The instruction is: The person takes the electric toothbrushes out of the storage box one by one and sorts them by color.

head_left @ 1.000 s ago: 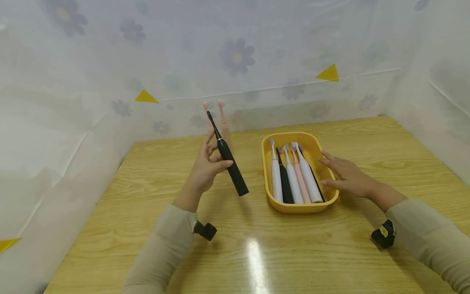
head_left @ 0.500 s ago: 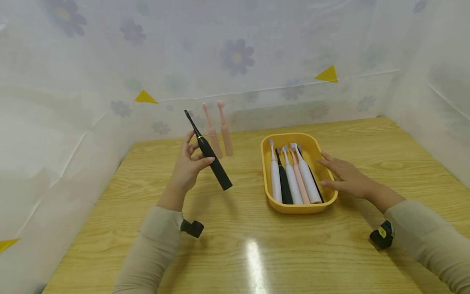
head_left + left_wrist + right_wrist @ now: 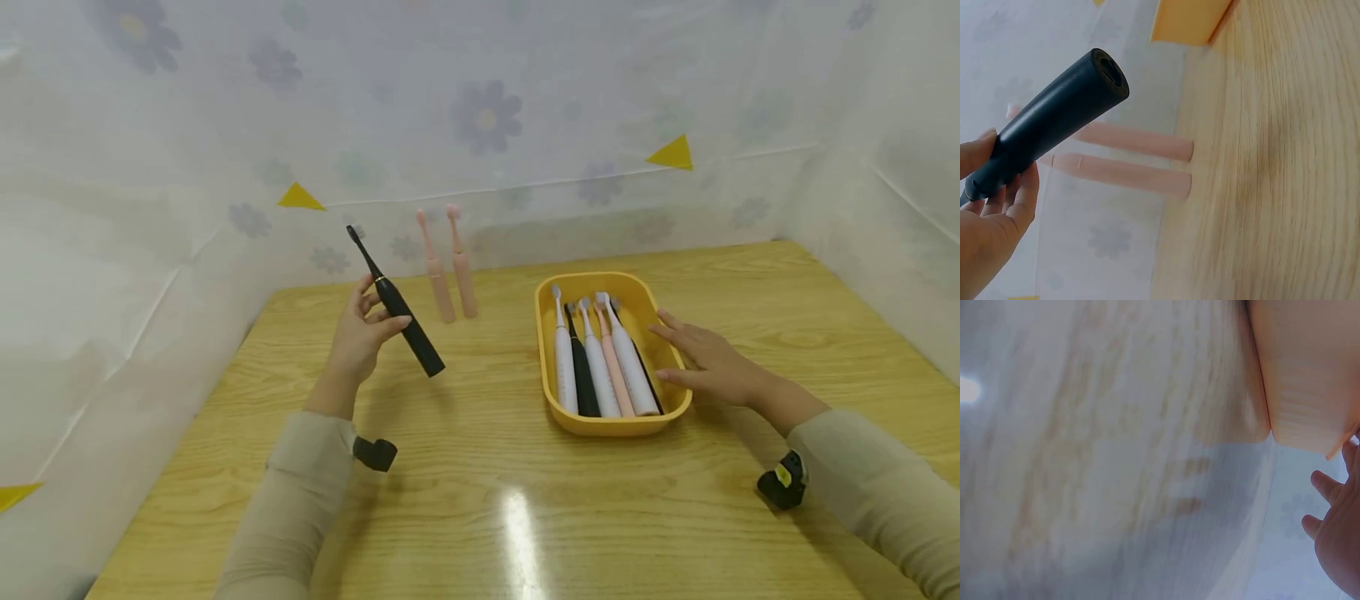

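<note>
My left hand [image 3: 362,337] grips a black electric toothbrush [image 3: 405,321] by its handle, thumb on one side and fingers on the other. The brush is tilted, head up to the left, and hangs above the table; its base faces the left wrist camera. Just beyond it, two pink electric toothbrushes [image 3: 440,292] stand upright side by side on the table. My right hand [image 3: 708,362] rests at the right rim of the yellow basket [image 3: 551,400], fingers extended. Inside the basket lie several toothbrushes, among them white ones [image 3: 566,367], a black one [image 3: 583,375] and a pink one [image 3: 617,371].
The wooden table [image 3: 465,475] spreads around the basket and both hands. A flowered white sheet [image 3: 390,108] hangs behind it and along the sides, with yellow triangles [image 3: 300,197] stuck on.
My left hand has carried the black toothbrush leftward, from in front of the pink toothbrushes to their left, so both are uncovered. My right hand stays at the basket's rim.
</note>
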The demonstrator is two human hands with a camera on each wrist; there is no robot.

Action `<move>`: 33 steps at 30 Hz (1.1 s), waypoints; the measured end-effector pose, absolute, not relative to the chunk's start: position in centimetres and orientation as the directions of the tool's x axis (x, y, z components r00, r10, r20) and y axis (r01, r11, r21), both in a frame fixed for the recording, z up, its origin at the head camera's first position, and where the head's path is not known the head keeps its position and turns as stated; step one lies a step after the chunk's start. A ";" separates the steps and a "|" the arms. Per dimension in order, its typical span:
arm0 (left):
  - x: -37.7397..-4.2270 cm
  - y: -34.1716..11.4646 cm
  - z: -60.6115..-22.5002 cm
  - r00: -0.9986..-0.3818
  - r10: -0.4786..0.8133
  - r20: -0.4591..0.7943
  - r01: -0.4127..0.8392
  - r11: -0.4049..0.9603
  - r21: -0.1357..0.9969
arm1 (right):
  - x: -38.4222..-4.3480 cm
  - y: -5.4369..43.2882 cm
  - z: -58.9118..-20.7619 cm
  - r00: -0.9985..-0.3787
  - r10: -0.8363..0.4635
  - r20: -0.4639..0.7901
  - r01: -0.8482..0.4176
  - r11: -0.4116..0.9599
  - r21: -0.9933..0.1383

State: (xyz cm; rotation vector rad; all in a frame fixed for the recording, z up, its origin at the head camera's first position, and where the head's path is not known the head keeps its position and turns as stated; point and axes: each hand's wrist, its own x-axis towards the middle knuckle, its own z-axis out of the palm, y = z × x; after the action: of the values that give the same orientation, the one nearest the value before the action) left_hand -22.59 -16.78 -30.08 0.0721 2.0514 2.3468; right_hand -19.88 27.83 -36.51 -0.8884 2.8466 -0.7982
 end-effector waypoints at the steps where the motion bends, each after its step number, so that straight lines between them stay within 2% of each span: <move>1: -22.8 -16.9 -30.2 -0.999 0.040 0.016 0.011 -0.124 0.992 | -19.9 27.9 -36.5 -0.833 -0.545 0.097 -0.516 0.700 -0.494; 17: -25.9 -18.9 -32.0 -0.995 -0.078 0.059 0.050 0.118 0.992 | -19.8 28.3 -36.6 -0.840 -0.533 0.100 -0.508 0.709 -0.490; 22: -26.7 -19.3 -32.3 -0.992 -0.112 0.066 0.040 0.220 0.975 | -19.8 28.4 -36.6 -0.839 -0.535 0.100 -0.509 0.707 -0.491; 33: -28.2 -20.1 -33.2 -0.973 -0.209 0.098 0.018 0.356 0.934 | -19.7 28.6 -36.8 -0.833 -0.543 0.111 -0.523 0.704 -0.480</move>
State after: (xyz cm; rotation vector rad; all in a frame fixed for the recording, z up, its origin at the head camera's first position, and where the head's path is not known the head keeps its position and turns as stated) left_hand -28.22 -20.06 -33.17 -0.1970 2.7461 1.8969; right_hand -19.71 28.58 -36.77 -0.8959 2.8642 -0.7877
